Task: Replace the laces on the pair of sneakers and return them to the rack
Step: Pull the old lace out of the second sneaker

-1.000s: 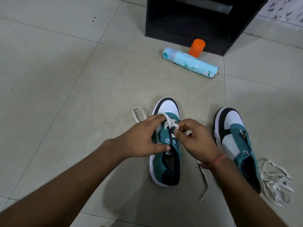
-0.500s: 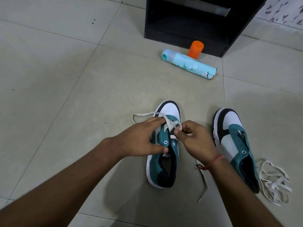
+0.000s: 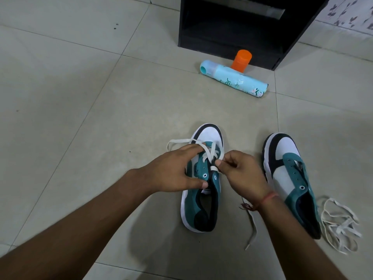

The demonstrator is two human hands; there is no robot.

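Two teal, white and black sneakers stand on the tiled floor, toes pointing away from me. The left sneaker point(image 3: 201, 203) is partly laced with a white lace point(image 3: 209, 154). My left hand point(image 3: 173, 168) holds this shoe's left side, thumb by an eyelet, fingers over the lace. My right hand point(image 3: 240, 172) pinches the lace at the eyelets; the lace's loose end point(image 3: 252, 227) trails on the floor below my wrist. The right sneaker point(image 3: 290, 178) has no lace. A loose white lace point(image 3: 339, 223) lies bunched to its right.
A black rack point(image 3: 242, 27) with an open low shelf stands at the top of the view. In front of it lie a light-blue spray can point(image 3: 234, 79) on its side and an upright orange cap point(image 3: 241, 59). Pale tiles stretch to the left.
The lace loop on the left of the shoe has been pulled in and lifted off the floor. The shoe's heel has swung a little to the left. Both hands stay at the eyelets.
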